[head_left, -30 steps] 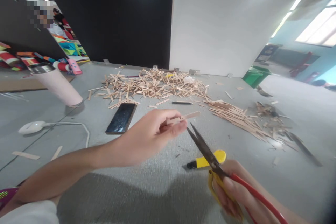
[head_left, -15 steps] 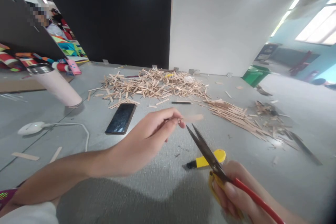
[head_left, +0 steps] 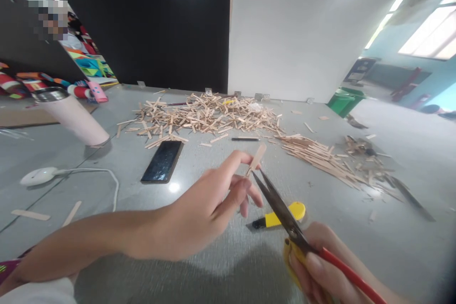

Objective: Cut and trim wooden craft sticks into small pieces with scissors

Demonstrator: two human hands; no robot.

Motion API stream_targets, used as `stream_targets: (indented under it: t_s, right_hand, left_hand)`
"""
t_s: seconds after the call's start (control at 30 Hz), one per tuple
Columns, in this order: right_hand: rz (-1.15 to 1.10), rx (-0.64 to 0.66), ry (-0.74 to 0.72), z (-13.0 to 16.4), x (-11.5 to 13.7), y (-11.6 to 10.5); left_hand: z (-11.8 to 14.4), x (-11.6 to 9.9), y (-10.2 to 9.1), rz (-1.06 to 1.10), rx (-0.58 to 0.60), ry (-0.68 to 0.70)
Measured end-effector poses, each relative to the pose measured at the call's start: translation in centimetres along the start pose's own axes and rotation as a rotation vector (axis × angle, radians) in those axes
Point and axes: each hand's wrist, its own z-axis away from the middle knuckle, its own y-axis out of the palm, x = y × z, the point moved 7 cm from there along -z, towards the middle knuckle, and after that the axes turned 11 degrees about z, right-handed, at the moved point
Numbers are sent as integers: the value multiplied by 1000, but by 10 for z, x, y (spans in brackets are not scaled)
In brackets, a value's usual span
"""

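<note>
Between the thumb and fingers of my left hand [head_left: 206, 204] a short wooden craft stick [head_left: 258, 156] points up and away to the right. My right hand [head_left: 327, 261] grips a pair of scissors [head_left: 285, 213] with one red and one yellow handle. Their blades are slightly apart, and the tips are close to the lower end of the stick; I cannot tell whether they touch it. Beneath the scissors lies a yellow utility knife [head_left: 285, 215] with a black end, flat on the grey table [head_left: 213, 261].
A heap of cut stick pieces [head_left: 203, 116] spreads across the back, with a row of longer sticks [head_left: 317, 156] to its right. A phone [head_left: 163, 161], a pink tumbler [head_left: 76, 118], a white mouse [head_left: 39, 175] and a black pen [head_left: 245, 139] lie or stand around. Panels rise behind.
The craft stick has swung from lying flat toward the right to pointing upward. My left fingers have spread and shifted slightly down and right. The scissors stay nearly in place.
</note>
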Motion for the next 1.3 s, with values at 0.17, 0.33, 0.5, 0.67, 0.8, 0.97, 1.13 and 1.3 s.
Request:
stream_targets:
  t_s: [0.17,0.33,0.5,0.67,0.8,0.97,1.13,1.3]
  right_hand:
    - [20,-19,30,-3,-3,-1]
    - [115,3,156,-2,0,-3]
    - [206,-15,224,-8,12,-6]
    - [260,37,243,-17,28,-6]
    - [295,49,215,-21,33,-8]
    - [212,38,266,-19,14,-11]
    - [-204,90,360,-23,-21,0]
    - [-431,114,355,-34,-21,5]
  left_hand:
    - [3,4,0,-68,-19,11]
    - [5,3,-3,-150,-46,24]
    - [5,1,-5,-200,-49,38]
    - [3,1,-10,-284,-35,37]
    - [3,4,-14,-355,-13,28]
    - [0,11,-17,-385,-1,15]
    - [-12,14,-19,-465,0,5]
    - [-19,22,-29,-554,12,-8]
